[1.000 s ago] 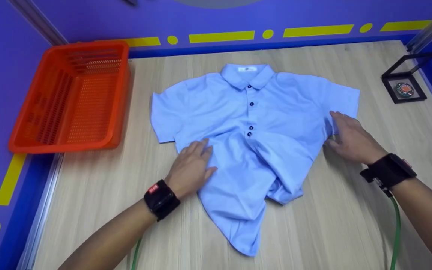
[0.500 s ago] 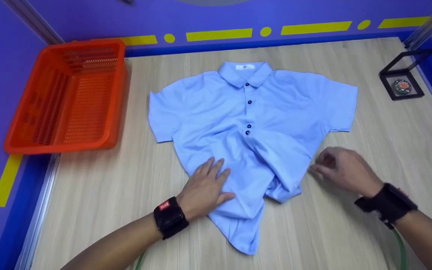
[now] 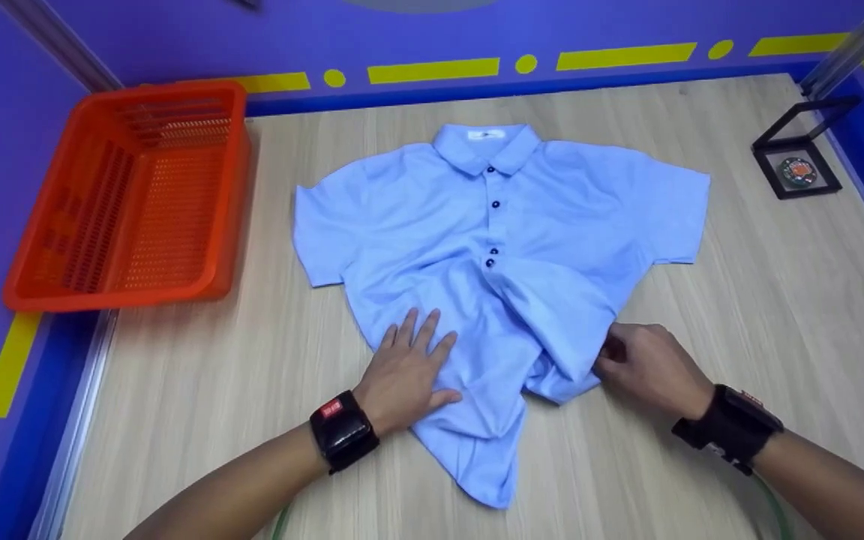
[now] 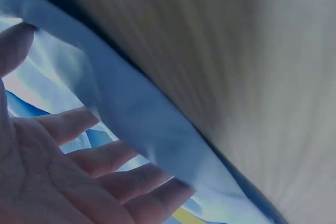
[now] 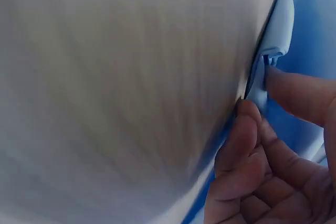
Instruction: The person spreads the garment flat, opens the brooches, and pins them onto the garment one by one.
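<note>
A light blue short-sleeved shirt [image 3: 432,217] lies front up on the table, collar toward the back wall. Its lower part is bunched and twisted, with one corner of the hem trailing toward the front. My left hand [image 3: 406,371] rests on the lower left of the shirt, fingers spread; the left wrist view shows those fingers [image 4: 105,158] extended against the cloth. At the shirt's lower right edge, my right hand [image 3: 653,367] has curled fingers. In the right wrist view, thumb and fingertips [image 5: 249,111] pinch a fold of the shirt's edge [image 5: 275,38].
An orange plastic basket [image 3: 229,187] stands at the back left of the wooden table [image 3: 199,420]. A small black display frame [image 3: 796,169] holding a round token stands at the back right. Blue walls [image 3: 402,34] with yellow marks border the table. Green cables trail from both wristbands.
My right hand has left the right sleeve, moved down and inward, and taken hold of the shirt's lower right edge. My left hand has slid down the shirt.
</note>
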### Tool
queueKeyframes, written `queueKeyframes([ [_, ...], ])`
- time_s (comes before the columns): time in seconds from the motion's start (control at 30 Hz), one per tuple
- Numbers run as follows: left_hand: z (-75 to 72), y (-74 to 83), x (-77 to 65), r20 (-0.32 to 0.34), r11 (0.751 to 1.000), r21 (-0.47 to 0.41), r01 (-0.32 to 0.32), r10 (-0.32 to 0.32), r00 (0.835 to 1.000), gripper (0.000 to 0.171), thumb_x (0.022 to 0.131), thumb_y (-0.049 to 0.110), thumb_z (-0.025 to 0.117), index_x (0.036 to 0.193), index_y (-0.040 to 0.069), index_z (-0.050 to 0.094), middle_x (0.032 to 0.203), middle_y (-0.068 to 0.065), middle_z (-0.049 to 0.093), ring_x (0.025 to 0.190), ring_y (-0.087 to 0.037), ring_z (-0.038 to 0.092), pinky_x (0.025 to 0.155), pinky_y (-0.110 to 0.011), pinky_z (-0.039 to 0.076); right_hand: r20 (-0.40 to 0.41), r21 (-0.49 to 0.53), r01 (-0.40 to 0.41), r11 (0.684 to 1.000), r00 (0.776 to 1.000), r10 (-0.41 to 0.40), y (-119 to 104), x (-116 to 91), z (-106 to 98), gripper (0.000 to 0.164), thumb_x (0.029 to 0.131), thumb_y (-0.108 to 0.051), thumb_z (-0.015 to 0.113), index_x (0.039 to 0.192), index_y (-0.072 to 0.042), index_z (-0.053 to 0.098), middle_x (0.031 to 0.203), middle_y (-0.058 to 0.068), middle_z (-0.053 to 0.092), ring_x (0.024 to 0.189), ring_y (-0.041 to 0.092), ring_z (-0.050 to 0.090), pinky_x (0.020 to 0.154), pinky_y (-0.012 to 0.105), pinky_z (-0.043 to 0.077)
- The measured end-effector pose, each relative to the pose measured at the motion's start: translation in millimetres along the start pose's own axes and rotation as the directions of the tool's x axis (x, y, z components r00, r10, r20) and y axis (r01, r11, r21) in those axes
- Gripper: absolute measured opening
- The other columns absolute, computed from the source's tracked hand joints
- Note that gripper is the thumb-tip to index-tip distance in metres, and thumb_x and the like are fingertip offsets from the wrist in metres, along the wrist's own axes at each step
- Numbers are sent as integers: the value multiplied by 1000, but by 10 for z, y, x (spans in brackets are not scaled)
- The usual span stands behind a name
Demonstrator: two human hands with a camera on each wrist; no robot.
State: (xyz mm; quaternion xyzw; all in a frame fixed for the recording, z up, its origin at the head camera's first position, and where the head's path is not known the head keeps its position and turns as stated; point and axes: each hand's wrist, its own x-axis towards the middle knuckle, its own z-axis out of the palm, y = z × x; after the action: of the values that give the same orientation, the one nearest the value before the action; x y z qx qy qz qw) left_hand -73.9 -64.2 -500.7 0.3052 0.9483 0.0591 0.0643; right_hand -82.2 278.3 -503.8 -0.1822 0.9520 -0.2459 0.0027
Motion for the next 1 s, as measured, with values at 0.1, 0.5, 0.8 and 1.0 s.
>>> queueKeyframes([
  [0.1,-2,-23,17,-7,1000,3,9,-9,1000,77,81,63,52,140,14,42,147,-21,28,133,-45,22,101,-58,27,7,4,-5,1000,1000,5,4,-2,-6,19,72,-10,70,66,-18,54,56,-11,46,50,5,42,46,23,36],
  [0.5,-20,-104,11,-21,1000,13,2,-2,1000,79,80,65,53,140,15,42,147,-20,29,132,-45,24,101,-57,29,84,83,-122,989,990,115,49,-204,-96,12,73,-16,77,73,-21,65,60,-18,58,54,-1,54,51,20,44],
  [0.8,-50,-191,-4,11,1000,-27,4,-4,1000,80,79,63,55,141,16,40,149,-18,26,134,-43,21,103,-57,26,124,107,-177,978,979,164,100,-429,-186,15,73,-12,76,76,-20,64,60,-18,57,54,0,54,51,20,44],
  [1.0,-24,-197,-16,12,1000,-27,4,-4,1000,80,79,64,55,141,16,40,149,-18,26,134,-43,21,103,-57,25,128,131,-110,985,987,93,146,-565,-254,38,71,0,72,101,-18,58,59,-19,56,53,-1,52,53,18,42],
])
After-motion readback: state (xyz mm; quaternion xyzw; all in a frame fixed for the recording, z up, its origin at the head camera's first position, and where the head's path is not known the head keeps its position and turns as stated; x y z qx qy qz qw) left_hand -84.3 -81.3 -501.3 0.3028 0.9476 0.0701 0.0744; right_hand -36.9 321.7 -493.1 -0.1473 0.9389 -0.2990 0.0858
